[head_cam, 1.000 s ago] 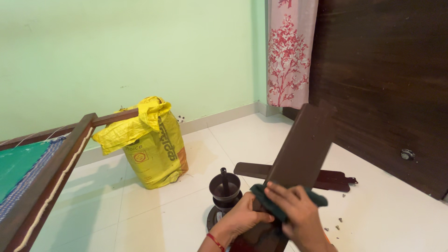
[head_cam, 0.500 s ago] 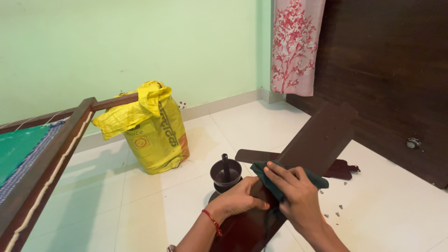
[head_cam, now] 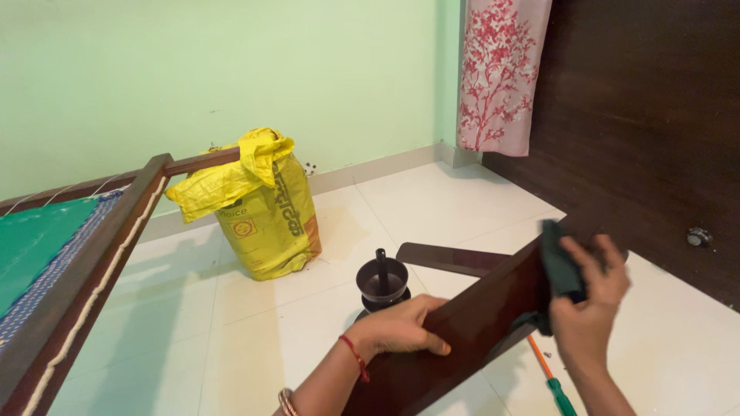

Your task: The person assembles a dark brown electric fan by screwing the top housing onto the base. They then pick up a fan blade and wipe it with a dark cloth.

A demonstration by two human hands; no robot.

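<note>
Gripping fan blade (head_cam: 470, 316), right hand (head_cam: 587, 308) clutching cloth (head_cam: 559, 266)

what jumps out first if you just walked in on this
The long dark brown fan blade across the lower middle: the left hand steadies it while the right hand presses a dark green cloth against its far end. Next comes the bright yellow sack against the pale green wall at left centre. Just ahead of the hands, a dark fan motor cup sits on the white tiled floor.
</note>
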